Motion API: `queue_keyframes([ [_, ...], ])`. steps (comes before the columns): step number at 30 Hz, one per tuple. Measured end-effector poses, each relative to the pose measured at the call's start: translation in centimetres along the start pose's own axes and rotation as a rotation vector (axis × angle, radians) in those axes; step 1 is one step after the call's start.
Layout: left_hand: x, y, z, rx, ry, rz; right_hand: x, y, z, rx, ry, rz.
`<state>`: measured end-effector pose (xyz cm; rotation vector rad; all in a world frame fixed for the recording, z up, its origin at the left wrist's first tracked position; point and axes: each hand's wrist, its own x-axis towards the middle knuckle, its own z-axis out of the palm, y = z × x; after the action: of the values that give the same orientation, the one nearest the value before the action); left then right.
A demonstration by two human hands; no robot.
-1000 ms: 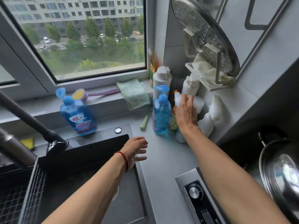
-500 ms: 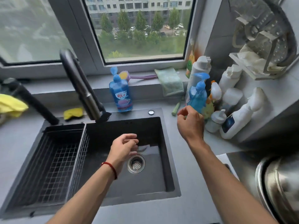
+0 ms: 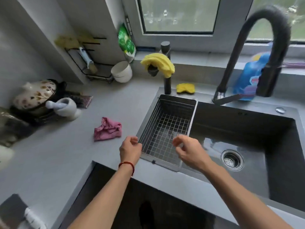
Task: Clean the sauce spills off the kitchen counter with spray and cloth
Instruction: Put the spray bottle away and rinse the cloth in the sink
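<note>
Two hands hover over the near edge of the sink [image 3: 280, 162]. There is one pink cloth [image 3: 107, 129], two yellow things — one cloth [image 3: 158, 63] draped on a small tap and one sponge [image 3: 185, 88] by the sink's far rim — one wire basket [image 3: 166, 129], one black faucet [image 3: 264, 47], one blue bottle [image 3: 250, 75] behind it, one white cup [image 3: 122, 71] and one mortar [image 3: 66, 107] with its pestle.

The pink cloth is crumpled into a loose, creased heap on the grey counter [image 3: 49, 154], lying just beyond and to the left of the left hand's fingertips, not touching them. No sauce mark is plain on the blurred counter.

The left hand [image 3: 130, 150], with a red string at the wrist, has its fingers loosely curled inward and holds nothing; it hangs at the basket's near left corner. The right hand [image 3: 189, 152] is likewise loosely curled, thumb near forefinger, over the basket's near right side. Blur hides whether anything small sits between those fingertips; I cannot tell.
</note>
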<state>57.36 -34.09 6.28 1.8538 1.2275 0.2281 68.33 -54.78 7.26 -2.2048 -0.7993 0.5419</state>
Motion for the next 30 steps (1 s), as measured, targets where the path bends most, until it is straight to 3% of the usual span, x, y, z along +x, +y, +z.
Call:
queue_keyframes([
  [3, 6.9, -3.0, -5.1, 0.139, 0.085, -0.005, 2.0, -3.9, 5.3, -0.008, -0.072, 0.045],
  [7, 15.4, -4.9, -9.6, 0.376, 0.224, 0.143, 4.0, -7.4, 10.1, -0.029, -0.128, 0.083],
  [13, 22.1, -5.7, -9.9, 0.413, -0.045, 0.121, 4.8, -8.1, 10.8, -0.023, -0.052, 0.186],
  [17, 20.3, -2.0, -7.7, 0.323, -0.120, 0.174, 3.0, -4.5, 8.1, 0.009, 0.149, 0.340],
  [21, 15.6, 2.6, -4.2, 0.104, -0.346, 0.205, 1.0, -1.6, 4.6, 0.054, 0.256, 0.441],
  [26, 7.1, 8.8, 3.7, -0.283, -0.814, -0.025, -0.7, 3.0, -1.4, 0.076, 0.406, 0.522],
  [30, 0.4, 13.0, 11.7, -0.463, -0.996, -0.270, 0.2, 7.2, -9.1, 0.152, 0.529, 0.531],
])
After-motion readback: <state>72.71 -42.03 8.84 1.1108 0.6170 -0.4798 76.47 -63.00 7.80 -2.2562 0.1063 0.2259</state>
